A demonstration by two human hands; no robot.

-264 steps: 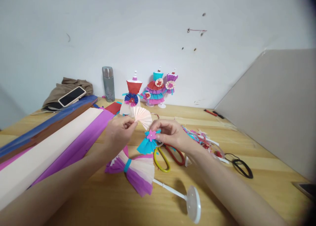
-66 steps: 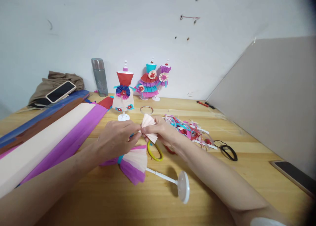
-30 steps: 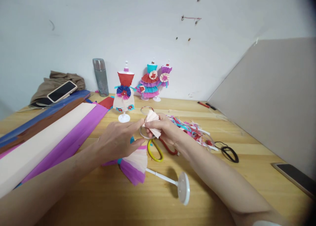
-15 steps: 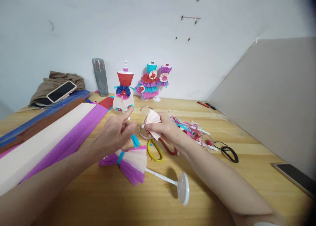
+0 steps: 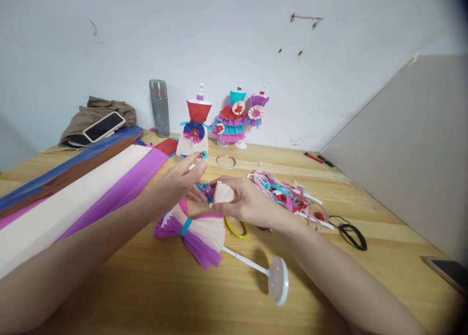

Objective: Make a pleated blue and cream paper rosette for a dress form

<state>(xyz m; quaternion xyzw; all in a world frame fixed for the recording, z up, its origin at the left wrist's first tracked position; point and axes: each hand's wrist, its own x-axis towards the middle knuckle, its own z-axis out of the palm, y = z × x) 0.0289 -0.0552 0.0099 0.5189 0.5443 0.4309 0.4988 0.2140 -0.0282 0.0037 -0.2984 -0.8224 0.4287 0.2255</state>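
Observation:
My right hand (image 5: 241, 201) pinches a pleated pale paper fan (image 5: 224, 192) above the table. Close to its left, my left hand (image 5: 183, 179) has its thumb and forefinger apart, while its lower fingers are at a small turquoise and purple paper piece (image 5: 207, 192); whether they grip it is hard to see. Below both hands a doll stand in a purple and cream paper dress (image 5: 203, 237) with a turquoise band lies on its side, its round white base (image 5: 278, 280) to the right. Yellow scissor handles (image 5: 237, 227) show partly under my right hand.
Crepe paper strips (image 5: 98, 179) lie at the left, near a phone (image 5: 104, 127) on brown cloth. A flask (image 5: 159, 108) and dressed doll stands (image 5: 197, 123) stand by the wall. Paper scraps (image 5: 288, 193), a black cord loop (image 5: 353, 235), a tape ring (image 5: 225, 161) and another phone (image 5: 448, 271) are rightward.
My hands have come together, and the turquoise and purple piece now shows between them. The fan has turned in my right hand. The view has shifted, moving the background rightward.

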